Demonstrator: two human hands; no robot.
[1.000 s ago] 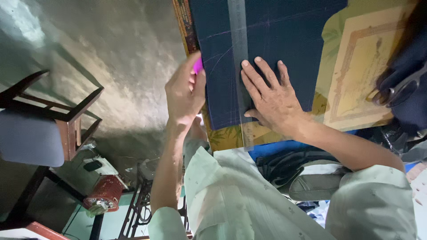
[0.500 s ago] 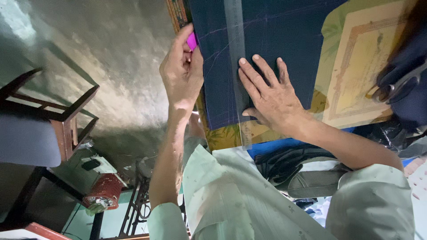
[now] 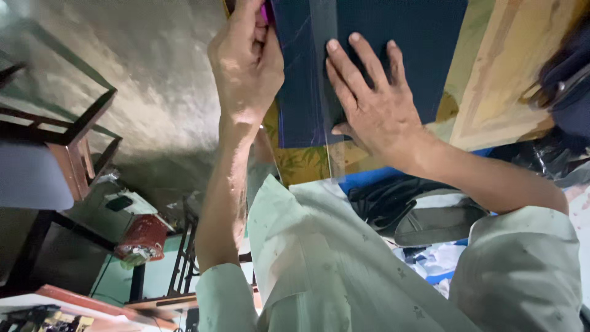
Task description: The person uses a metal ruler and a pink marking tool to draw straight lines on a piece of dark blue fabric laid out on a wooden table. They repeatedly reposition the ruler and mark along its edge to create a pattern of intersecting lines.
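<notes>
Two hands, one ruler, one chalk

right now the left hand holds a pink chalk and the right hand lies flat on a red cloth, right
Not quite: the cloth under the flat right hand is dark blue, not red, as the head view shows. The left hand does hold the pink chalk.

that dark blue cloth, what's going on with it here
A person in a pale green shirt is working on a dark blue cloth spread over a patterned yellow surface. The right hand lies flat, fingers spread, pressing a clear ruler onto the cloth. The left hand pinches a small pink piece of chalk at the cloth's edge beside the ruler. Faint marked lines show on the fabric.
</notes>
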